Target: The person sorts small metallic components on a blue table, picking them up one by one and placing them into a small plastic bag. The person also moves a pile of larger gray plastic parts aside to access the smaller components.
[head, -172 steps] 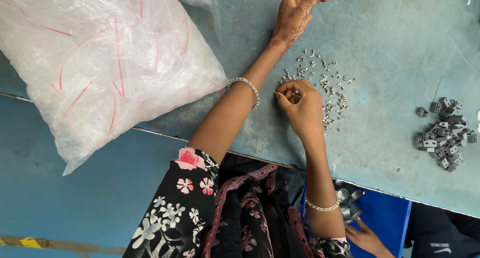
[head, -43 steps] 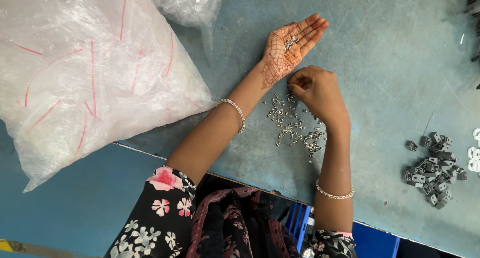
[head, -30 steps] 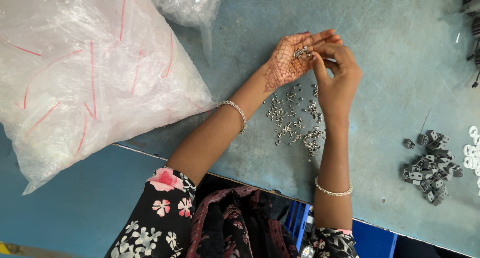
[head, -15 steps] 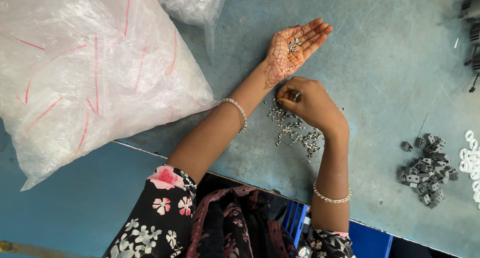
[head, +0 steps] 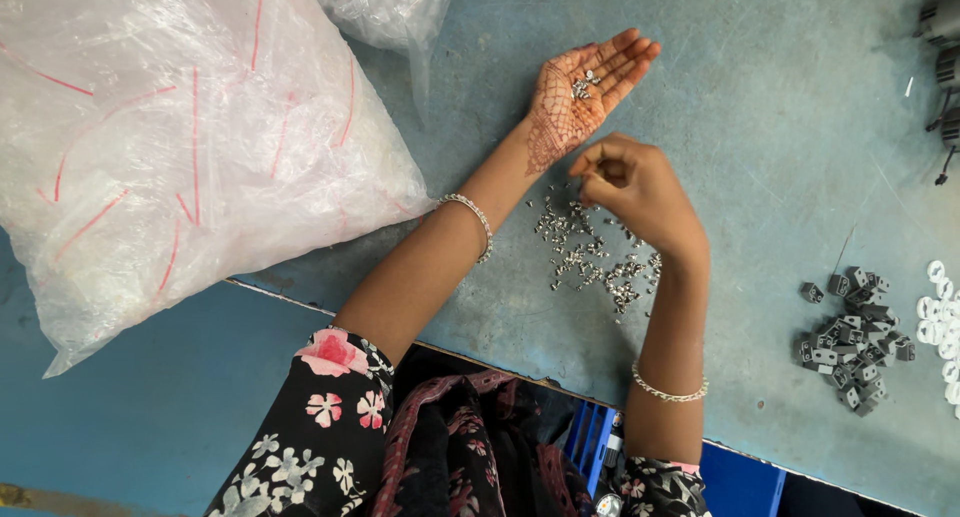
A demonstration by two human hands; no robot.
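While my left hand [head: 585, 92] lies open, cupping small metal pieces [head: 583, 83],
my right hand [head: 630, 182], fingers pinched shut, has lifted from the near pile [head: 595, 252].

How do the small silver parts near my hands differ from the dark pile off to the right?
The silver parts are tiny, shiny and loosely scattered; the dark pile holds bigger, blocky grey pieces heaped close together. Some silver parts lie in the open left hand; no hand touches the dark pile. Both rest on the blue-grey table.
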